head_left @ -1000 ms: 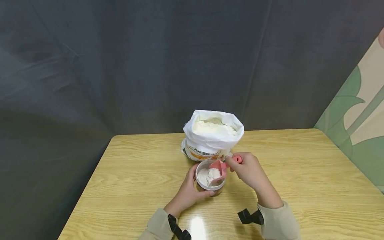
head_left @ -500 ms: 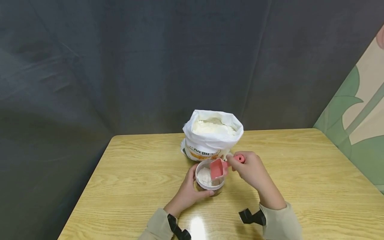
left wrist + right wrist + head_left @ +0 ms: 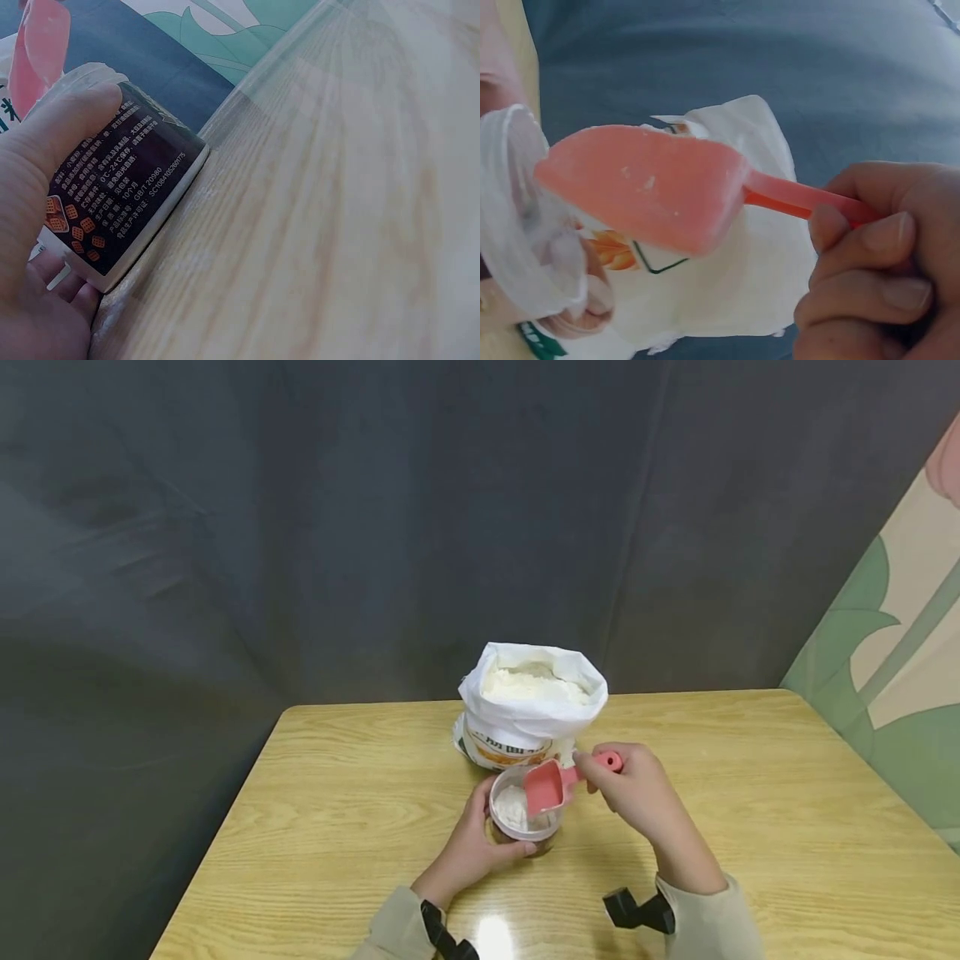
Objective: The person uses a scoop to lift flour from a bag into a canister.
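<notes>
Pink scoop: over the mouth of the jar, tilted, its bowl (image 3: 544, 788) above the jar's right side; the pink inside shows bare in the head view, and a few white specks cling to the underside.
Right hand: fingers curled round the scoop's handle, gripping it near its holed end; the hand (image 3: 628, 787) is to the right of the jar.
Jar: upright on the table, clear-walled with a pale rim (image 3: 525, 836) and a dark printed label (image 3: 124, 180).
Left hand: wrapped round the jar from the left, thumb across the front; this hand (image 3: 474, 843) grips it firmly, by the look of it.
White powder: a mound (image 3: 512, 807) inside the jar; how deep it goes is hard to tell.
Step in hand: seemingly the end of tipping a scoopful into the jar, as the bowl looks emptied.
Next move: if more powder is wanted, it calls for lifting the scoop clear of the rim and reaching into the bag, the jar held steady.
Bag: white, top folded back (image 3: 517, 714), powder (image 3: 531, 685) within, standing just behind the jar; whether they touch is unclear.
Table: light wood grain (image 3: 360, 793) beneath everything.
Backdrop: dark curtain (image 3: 450, 527), leaf-patterned wall (image 3: 907, 652) at right.
</notes>
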The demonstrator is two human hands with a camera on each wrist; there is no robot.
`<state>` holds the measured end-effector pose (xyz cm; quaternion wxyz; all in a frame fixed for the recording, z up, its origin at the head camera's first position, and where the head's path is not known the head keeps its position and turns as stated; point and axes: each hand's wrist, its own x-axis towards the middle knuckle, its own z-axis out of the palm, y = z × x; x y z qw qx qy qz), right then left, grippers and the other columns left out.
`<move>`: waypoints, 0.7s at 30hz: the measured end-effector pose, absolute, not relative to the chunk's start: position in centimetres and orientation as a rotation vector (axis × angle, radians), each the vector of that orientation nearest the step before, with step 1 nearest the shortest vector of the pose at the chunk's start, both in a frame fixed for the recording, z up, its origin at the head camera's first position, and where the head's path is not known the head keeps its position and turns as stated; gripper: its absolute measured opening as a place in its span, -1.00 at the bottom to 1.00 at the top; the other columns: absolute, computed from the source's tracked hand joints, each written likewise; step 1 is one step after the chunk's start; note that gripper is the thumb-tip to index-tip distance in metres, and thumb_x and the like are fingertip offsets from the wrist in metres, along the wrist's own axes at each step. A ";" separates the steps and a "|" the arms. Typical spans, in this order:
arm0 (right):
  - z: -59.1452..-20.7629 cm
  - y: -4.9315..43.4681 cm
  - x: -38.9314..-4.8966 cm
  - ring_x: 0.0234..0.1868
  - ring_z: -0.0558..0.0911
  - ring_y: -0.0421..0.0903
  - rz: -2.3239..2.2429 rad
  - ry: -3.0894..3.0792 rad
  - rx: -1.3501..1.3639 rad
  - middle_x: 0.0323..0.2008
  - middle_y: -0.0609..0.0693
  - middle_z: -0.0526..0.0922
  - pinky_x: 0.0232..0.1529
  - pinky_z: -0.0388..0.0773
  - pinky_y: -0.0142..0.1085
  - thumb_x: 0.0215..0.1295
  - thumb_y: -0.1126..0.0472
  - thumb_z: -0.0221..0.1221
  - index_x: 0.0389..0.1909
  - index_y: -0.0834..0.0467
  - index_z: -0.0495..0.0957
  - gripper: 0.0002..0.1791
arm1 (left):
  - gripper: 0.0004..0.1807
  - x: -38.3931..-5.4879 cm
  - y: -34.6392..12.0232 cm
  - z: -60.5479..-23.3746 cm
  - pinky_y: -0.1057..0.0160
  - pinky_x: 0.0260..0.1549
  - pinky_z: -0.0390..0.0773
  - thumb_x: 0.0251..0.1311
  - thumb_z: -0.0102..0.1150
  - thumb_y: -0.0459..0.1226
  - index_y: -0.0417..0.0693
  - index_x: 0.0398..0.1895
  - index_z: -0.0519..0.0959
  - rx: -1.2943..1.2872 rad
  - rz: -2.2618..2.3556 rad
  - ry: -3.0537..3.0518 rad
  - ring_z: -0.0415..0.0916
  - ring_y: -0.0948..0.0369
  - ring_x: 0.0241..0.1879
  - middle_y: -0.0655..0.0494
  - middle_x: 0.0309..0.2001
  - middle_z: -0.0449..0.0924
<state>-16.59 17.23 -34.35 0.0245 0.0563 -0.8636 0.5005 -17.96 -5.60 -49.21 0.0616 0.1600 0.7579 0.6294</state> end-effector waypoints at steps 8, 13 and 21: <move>-32.7 18.4 -15.4 -0.75 0.22 -0.22 1.561 -2.532 0.077 -0.80 -0.08 0.30 -0.73 0.16 -0.37 0.44 0.13 0.16 -0.65 0.24 0.52 -0.56 | 0.16 -18.0 -5.5 -49.3 -0.18 0.43 0.09 -0.07 0.62 -0.15 0.05 0.56 0.07 0.476 1.900 2.307 0.16 -0.01 0.47 0.03 0.50 0.17; -31.3 19.0 -15.4 -0.74 0.26 -0.22 1.660 -2.398 0.022 -0.80 -0.10 0.37 -0.74 0.19 -0.34 0.46 0.14 0.12 -0.69 0.27 0.49 -0.52 | 0.15 -18.0 -5.7 -49.2 -0.19 0.43 0.10 -0.08 0.63 -0.15 0.04 0.55 0.08 0.480 1.898 2.320 0.17 -0.03 0.46 0.01 0.49 0.18; -28.5 19.9 -16.5 -0.76 0.24 -0.16 1.793 -2.051 -0.004 -0.80 -0.07 0.39 -0.74 0.12 -0.28 0.45 0.19 0.14 -0.73 0.25 0.50 -0.52 | 0.15 -18.0 -5.5 -49.3 -0.18 0.42 0.11 -0.08 0.63 -0.15 0.05 0.55 0.08 0.491 1.899 2.310 0.16 -0.01 0.46 0.00 0.47 0.18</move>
